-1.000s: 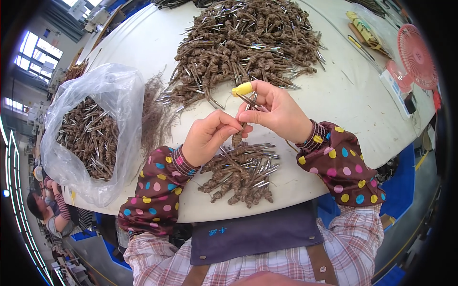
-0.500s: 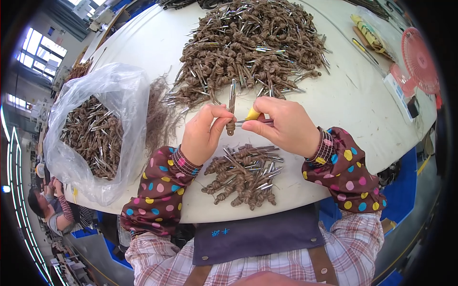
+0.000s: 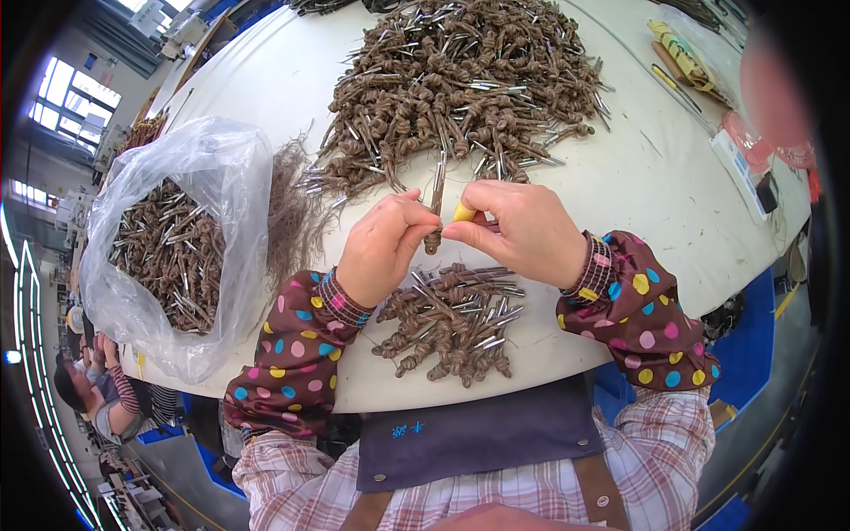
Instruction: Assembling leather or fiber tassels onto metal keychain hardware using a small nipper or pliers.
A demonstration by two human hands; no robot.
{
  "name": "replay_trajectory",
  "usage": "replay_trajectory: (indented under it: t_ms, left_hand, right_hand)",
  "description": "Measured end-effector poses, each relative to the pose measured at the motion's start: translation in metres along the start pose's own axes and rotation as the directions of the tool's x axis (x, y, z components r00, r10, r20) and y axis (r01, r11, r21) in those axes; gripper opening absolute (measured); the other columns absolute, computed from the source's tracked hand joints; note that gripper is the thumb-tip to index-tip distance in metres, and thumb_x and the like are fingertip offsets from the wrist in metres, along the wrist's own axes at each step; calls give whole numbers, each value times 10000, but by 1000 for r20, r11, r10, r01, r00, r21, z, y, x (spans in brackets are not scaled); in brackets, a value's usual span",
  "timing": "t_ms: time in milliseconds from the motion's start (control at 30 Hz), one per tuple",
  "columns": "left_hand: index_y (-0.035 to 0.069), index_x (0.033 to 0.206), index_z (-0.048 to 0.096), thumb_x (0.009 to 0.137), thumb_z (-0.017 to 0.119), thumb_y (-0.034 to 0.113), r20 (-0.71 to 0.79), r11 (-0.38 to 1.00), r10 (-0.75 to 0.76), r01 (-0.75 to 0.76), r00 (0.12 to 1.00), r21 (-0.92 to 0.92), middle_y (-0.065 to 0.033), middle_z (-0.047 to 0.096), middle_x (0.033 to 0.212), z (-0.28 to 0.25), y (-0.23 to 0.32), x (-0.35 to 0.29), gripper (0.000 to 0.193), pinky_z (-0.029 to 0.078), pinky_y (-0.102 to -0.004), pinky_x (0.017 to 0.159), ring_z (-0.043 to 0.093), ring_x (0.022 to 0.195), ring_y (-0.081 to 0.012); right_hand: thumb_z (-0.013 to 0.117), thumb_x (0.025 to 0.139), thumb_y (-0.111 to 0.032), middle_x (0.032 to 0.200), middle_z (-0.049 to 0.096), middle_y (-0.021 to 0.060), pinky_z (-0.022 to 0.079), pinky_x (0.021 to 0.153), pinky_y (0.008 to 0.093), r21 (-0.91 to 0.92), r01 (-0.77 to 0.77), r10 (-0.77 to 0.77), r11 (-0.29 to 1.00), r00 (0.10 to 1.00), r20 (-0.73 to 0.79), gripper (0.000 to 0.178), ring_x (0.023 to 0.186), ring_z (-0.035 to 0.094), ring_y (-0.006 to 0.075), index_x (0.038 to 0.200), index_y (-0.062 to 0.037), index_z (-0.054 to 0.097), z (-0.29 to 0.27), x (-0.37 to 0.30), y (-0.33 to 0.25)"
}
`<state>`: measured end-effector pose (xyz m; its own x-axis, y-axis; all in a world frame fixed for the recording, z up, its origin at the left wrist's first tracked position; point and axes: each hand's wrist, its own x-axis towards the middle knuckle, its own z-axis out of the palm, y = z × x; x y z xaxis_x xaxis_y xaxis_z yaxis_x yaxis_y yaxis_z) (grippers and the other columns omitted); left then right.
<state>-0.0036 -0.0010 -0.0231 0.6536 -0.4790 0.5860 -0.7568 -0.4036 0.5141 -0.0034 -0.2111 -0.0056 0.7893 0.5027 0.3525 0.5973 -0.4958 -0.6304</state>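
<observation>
My left hand (image 3: 382,246) pinches a brown knotted cord (image 3: 433,237) between thumb and forefinger. The cord stands upright, its knot low and its silvery metal tips pointing away from me. Beside it, my right hand (image 3: 522,228) is closed, with thumb and forefinger tips close to the knot. A yellow cover (image 3: 463,212) shows at the right forefinger. Most of the slim pointed metal tool in that hand is hidden by the fingers. Below both hands lies a small heap of similar knotted cords (image 3: 452,327).
A large pile of knotted cords (image 3: 460,88) fills the far side of the white table (image 3: 646,230). At left stands a clear plastic bag (image 3: 239,265) full of them, beside loose brown threads (image 3: 292,212). A pink fan (image 3: 775,97) is at far right. Another person (image 3: 97,389) sits beyond the left edge.
Both hands have barely shifted. The right fingertips have come closer to the knot, and the tool's tip, visible before, is now hidden. The fan's head looks blurred and nearer the right rim.
</observation>
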Motion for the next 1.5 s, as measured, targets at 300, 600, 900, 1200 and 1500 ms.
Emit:
replay_trajectory:
  t_ms: [300,600,900,1200,1500]
  left_hand:
    - [22,903,555,870,582,16,18,977,-199,200,980,-79,-112,627,804,-2,3,-2,43,491,-367,889,652,863,-282]
    - [2,929,555,895,571,64,217,892,-350,395,911,-219,-117,636,831,-9,1,-5,72,496,-281,720,661,820,-244]
    - [25,940,564,796,676,198,250,948,-233,163,940,274,-116,540,842,-13,-25,-17,251,420,-371,752,526,846,-289]
    - [60,889,552,717,753,329,509,922,-324,146,797,359,-85,513,849,-16,-22,-2,377,403,-381,698,513,807,-276]
    - [63,966,568,758,724,183,75,690,-476,319,876,649,-109,565,977,-82,-36,-50,286,451,-350,799,565,906,-277]
  right_hand:
    - [700,814,-251,775,564,61,468,601,280,148,-103,97,984,994,45,251,640,557,158,866,-38,578,-8,3,0]
    - [744,740,-110,928,591,59,503,618,258,145,139,-135,980,990,-34,336,720,560,180,1028,-45,585,2,7,20]
    - [747,739,-57,753,549,14,398,514,204,178,77,-82,981,996,25,215,581,438,80,892,-24,600,-12,6,20]
    - [728,753,-111,809,631,97,510,636,288,211,-29,14,977,998,68,203,715,635,216,884,-23,601,-19,7,17]
    - [712,777,-118,838,646,82,512,638,276,185,-88,75,979,995,72,180,725,634,201,892,-31,605,-19,10,15]
